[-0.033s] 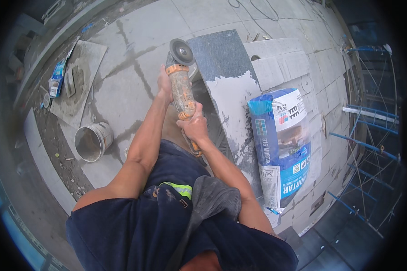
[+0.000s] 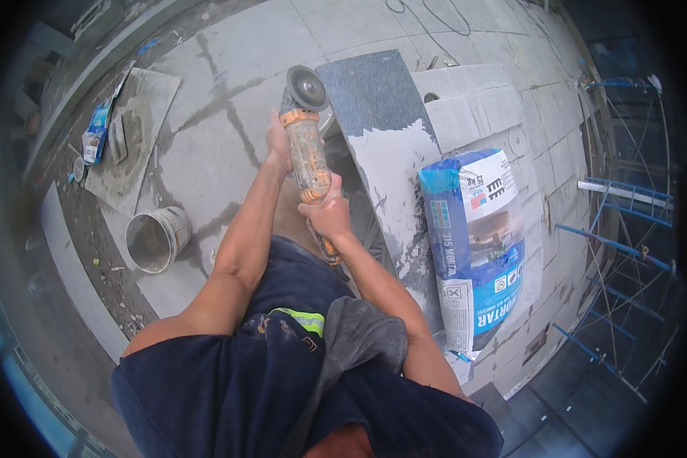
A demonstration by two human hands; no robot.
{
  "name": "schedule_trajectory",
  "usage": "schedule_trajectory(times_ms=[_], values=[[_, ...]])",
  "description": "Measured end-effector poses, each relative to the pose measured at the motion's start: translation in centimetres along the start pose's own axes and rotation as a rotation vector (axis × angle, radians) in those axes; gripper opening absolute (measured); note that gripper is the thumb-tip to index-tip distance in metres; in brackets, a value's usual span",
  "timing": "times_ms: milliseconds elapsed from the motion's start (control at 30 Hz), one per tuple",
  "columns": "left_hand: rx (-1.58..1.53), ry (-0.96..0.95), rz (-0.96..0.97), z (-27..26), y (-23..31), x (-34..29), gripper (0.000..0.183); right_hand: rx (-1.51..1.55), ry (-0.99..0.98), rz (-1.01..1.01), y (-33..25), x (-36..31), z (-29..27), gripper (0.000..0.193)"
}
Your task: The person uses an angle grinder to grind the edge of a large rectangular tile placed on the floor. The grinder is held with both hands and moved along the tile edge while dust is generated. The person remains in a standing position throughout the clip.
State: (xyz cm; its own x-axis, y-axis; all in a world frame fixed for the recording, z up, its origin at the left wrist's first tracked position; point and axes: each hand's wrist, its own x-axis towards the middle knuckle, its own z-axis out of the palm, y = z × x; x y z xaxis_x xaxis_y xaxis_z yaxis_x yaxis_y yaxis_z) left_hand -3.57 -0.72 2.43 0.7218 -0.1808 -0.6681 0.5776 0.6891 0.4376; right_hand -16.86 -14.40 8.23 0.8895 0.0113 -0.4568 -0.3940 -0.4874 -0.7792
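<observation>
An orange and grey angle grinder (image 2: 309, 156), caked with dust, is held in front of me in both hands. Its round disc (image 2: 308, 88) points away from me, near the left edge of a dark grey stone slab (image 2: 378, 91). My left hand (image 2: 279, 141) grips the grinder's left side close to its head; part of the fingers is hidden behind the body. Further back, my right hand (image 2: 328, 211) is closed around the rear of the body. Pale, patchy coating covers the nearer part of the slab.
Right of the slab lies a blue and white mortar bag (image 2: 477, 244). A dirty bucket (image 2: 159, 239) stands on the left. Beyond it lies a mortar-smeared board (image 2: 149, 99) beside a blue bag (image 2: 97, 133). Blue scaffolding (image 2: 618, 244) runs along the right; a cable (image 2: 435, 30) crosses the far paving.
</observation>
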Motion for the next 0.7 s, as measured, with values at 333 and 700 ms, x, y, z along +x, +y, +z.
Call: schedule_trajectory(times_ms=[333,700], values=[[0.016,0.005,0.004,0.0,-0.4,-0.8,0.093,-0.001,0.064,-0.075,1.3,-0.6,0.5,0.083],[0.019,0.01,0.009,0.2,0.1,0.0,0.091,0.01,0.034,-0.014,0.7,0.3,0.3,0.081]])
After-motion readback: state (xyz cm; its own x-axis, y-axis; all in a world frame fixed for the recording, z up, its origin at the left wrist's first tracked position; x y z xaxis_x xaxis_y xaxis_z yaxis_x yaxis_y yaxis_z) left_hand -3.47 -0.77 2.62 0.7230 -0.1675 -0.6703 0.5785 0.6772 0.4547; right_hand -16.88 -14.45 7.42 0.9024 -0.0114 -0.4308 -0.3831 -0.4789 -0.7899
